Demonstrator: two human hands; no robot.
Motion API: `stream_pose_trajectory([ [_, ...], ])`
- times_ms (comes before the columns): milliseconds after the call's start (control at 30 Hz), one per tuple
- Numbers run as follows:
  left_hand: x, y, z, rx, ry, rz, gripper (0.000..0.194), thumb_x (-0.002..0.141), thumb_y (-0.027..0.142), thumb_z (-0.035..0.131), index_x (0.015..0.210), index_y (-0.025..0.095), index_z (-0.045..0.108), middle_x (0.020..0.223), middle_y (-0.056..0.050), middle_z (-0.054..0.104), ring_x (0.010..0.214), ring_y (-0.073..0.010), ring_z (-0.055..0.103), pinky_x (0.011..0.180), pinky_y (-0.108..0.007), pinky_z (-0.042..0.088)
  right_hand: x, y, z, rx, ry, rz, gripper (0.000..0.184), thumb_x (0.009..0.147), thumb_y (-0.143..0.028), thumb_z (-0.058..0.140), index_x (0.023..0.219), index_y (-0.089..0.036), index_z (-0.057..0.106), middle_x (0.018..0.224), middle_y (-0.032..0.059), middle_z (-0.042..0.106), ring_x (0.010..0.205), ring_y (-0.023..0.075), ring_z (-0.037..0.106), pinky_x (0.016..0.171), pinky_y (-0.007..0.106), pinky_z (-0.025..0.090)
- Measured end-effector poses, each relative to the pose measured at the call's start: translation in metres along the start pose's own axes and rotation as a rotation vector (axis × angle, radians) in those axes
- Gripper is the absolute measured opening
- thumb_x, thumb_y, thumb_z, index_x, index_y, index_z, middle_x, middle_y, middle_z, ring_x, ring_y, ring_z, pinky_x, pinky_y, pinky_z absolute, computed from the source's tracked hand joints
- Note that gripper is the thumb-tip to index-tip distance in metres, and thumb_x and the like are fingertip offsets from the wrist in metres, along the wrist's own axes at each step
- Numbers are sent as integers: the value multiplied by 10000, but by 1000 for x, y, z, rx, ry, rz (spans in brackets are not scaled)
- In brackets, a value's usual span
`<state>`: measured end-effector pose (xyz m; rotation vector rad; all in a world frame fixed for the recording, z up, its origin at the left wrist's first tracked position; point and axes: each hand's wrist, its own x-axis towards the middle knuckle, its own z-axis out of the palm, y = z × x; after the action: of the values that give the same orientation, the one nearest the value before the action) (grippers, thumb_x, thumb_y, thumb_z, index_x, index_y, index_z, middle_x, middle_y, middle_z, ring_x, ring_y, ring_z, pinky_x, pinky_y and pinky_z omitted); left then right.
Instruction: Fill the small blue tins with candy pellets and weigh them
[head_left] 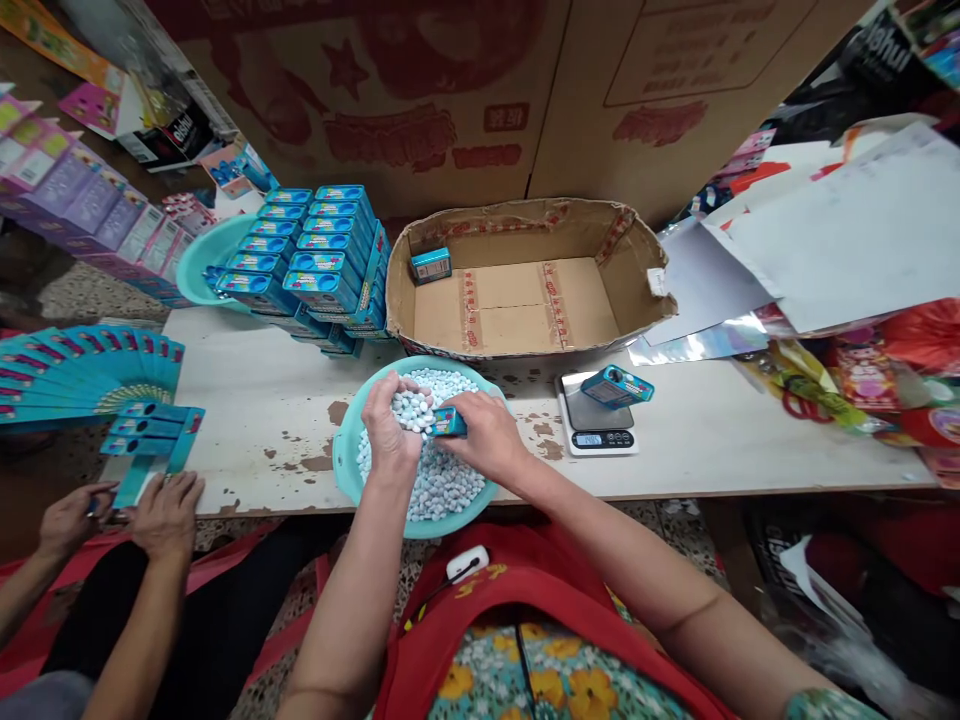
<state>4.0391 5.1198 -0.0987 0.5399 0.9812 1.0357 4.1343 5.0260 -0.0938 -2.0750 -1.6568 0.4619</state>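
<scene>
A teal basin full of small white and pale blue candies sits at the table's near edge. My left hand is cupped over the basin, closed round a heap of candies. My right hand grips a small blue box, its mouth turned toward the left hand. Another small blue box lies on a digital scale just right of the basin.
An open cardboard tray behind the basin holds one blue box. Stacked blue boxes stand at back left. At left, another person's hands handle flat blue box blanks. Paper and packaging pile up at right.
</scene>
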Motion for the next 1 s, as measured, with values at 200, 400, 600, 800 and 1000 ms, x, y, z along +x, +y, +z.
stream_pose_trajectory([
  [200,0,3,7,12,-5,38,279,686,365,701,687,170,502,593,29,553,543,-149,584,541,-281,480,1,3,2,101,25,7,367,722,-318,747,1051,-225,614,1036,24,681,993,249,596,820,369,383],
  [400,-1,4,10,84,15,102,295,716,379,683,626,158,509,542,17,543,580,-164,608,577,-283,499,3,7,1,170,81,26,360,705,-306,765,1025,-225,620,1023,22,687,984,243,607,842,369,396],
  [600,-2,5,14,87,5,147,280,752,373,665,658,160,510,530,30,532,520,-143,574,572,-284,501,5,8,2,254,109,39,391,673,-293,793,1017,-214,622,1009,22,686,970,233,608,856,358,420],
  [800,2,3,15,103,-2,153,261,751,378,673,724,163,529,616,21,564,556,-130,580,558,-258,491,7,12,-1,338,122,106,399,660,-301,802,1003,-207,622,1016,24,687,973,228,616,868,349,433],
  [1000,1,-2,18,118,-40,194,249,765,375,662,745,170,524,591,33,541,527,-124,559,537,-248,472,4,12,-1,272,112,81,356,679,-290,783,992,-221,629,1019,20,688,972,232,608,873,354,417],
])
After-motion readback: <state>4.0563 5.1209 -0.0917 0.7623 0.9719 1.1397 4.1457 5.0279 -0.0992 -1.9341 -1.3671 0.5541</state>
